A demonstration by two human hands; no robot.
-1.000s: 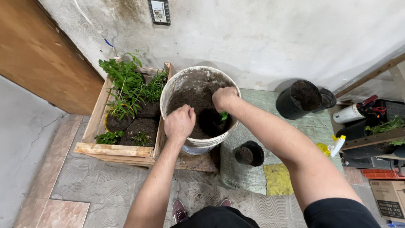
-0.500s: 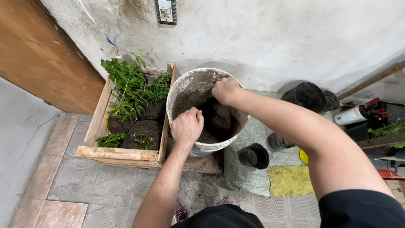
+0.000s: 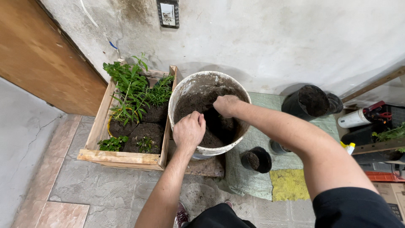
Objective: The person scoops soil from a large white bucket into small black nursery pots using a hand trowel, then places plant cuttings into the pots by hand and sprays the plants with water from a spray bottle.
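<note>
A white bucket smeared with dirt stands on a wooden board and holds dark soil. My left hand is closed in a fist at the near side of the bucket, gripping the edge of a black pot sunk in the soil. My right hand reaches in from the right, its fingers curled down into the soil over that pot. What the pot holds is hidden by my hands.
A wooden crate of potted green plants stands left of the bucket. On the right, a green mat carries a small black pot, a large black grow bag and a yellow cloth. A wooden door is far left.
My right hand came down from the bucket's far rim into the soil near the middle. My left hand stayed at the pot's edge. The view shifted slightly.
</note>
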